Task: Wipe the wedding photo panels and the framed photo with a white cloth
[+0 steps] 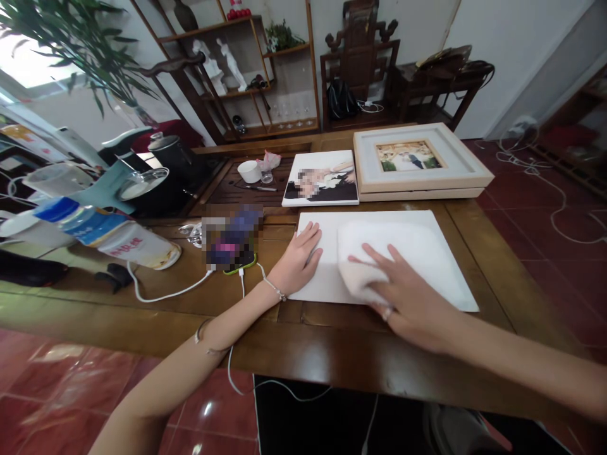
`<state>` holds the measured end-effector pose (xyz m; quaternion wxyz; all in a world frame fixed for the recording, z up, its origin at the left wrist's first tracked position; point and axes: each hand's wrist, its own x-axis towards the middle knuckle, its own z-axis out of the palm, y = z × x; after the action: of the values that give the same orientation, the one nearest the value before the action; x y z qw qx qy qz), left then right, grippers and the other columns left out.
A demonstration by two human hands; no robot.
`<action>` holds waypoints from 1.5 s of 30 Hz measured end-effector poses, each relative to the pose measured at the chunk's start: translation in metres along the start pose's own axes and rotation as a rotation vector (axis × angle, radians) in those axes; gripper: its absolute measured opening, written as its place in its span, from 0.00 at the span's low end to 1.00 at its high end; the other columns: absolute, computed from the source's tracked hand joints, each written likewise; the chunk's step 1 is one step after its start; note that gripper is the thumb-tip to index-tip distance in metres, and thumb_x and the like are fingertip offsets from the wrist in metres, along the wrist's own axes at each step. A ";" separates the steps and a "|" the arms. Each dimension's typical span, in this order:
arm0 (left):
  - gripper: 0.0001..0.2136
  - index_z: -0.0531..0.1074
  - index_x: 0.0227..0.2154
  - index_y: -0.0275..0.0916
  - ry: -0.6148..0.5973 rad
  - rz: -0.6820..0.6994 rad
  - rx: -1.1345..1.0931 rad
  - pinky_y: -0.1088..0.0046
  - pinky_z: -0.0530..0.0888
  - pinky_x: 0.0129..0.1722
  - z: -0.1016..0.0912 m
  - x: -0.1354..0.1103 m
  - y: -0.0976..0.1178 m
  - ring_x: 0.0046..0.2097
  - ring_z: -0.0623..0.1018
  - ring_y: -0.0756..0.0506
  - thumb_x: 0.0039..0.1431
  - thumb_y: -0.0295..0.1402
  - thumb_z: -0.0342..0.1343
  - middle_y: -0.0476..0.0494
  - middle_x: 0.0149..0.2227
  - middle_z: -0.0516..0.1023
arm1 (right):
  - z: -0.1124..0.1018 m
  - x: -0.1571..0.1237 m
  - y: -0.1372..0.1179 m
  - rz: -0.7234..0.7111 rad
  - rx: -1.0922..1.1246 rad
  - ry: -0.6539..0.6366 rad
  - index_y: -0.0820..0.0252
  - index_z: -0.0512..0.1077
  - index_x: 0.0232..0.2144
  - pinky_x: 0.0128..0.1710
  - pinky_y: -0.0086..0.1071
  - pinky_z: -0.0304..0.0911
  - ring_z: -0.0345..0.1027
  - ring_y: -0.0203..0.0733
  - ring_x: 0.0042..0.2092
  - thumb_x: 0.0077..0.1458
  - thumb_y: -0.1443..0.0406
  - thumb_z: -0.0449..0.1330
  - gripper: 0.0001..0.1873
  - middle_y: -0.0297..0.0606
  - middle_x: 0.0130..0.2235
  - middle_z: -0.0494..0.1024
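A large white flat board (427, 253) lies on the wooden table (332, 354) in front of me. My left hand (298, 259) lies flat on the board's left edge with fingers stretched out. My right hand (398, 297) presses a pale folded cloth (363, 275) onto the board's near part, fingers spread over it. Behind the board lie a photo print on canvas (322, 178) and a light wooden picture frame (417, 161) holding a photo.
A phone (232, 243) on a white charging cable lies left of the board. A plastic bottle (109, 230) lies on its side further left, near a kettle (165, 155) and tea tray. A white cup (250, 170) stands behind. Shelves and a carved chair line the back wall.
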<state>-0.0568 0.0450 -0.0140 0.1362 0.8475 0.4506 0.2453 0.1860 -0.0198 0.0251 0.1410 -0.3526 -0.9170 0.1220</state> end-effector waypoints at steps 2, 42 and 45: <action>0.20 0.60 0.57 0.34 -0.002 -0.003 0.007 0.49 0.56 0.61 0.000 0.000 0.000 0.65 0.54 0.38 0.63 0.31 0.43 0.32 0.62 0.60 | 0.003 -0.014 -0.021 -0.041 0.031 -0.046 0.55 0.73 0.40 0.60 0.65 0.34 0.34 0.57 0.66 0.49 0.70 0.54 0.16 0.39 0.64 0.54; 0.20 0.61 0.57 0.30 -0.012 0.001 -0.021 0.49 0.55 0.62 0.000 0.000 -0.004 0.65 0.54 0.38 0.63 0.28 0.40 0.30 0.62 0.59 | -0.001 0.038 0.000 -0.066 -0.157 -0.100 0.61 0.73 0.45 0.60 0.61 0.38 0.43 0.57 0.64 0.51 0.67 0.54 0.18 0.47 0.62 0.59; 0.19 0.62 0.57 0.32 0.024 -0.009 -0.070 0.49 0.55 0.62 0.001 0.000 -0.003 0.65 0.55 0.39 0.64 0.30 0.40 0.32 0.62 0.60 | -0.002 0.061 0.018 0.012 -0.213 -0.053 0.64 0.71 0.47 0.60 0.59 0.40 0.43 0.55 0.64 0.54 0.68 0.50 0.19 0.48 0.61 0.60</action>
<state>-0.0577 0.0468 -0.0164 0.1615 0.8371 0.4473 0.2703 0.1548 0.0347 0.0319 0.0776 -0.3674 -0.9262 0.0341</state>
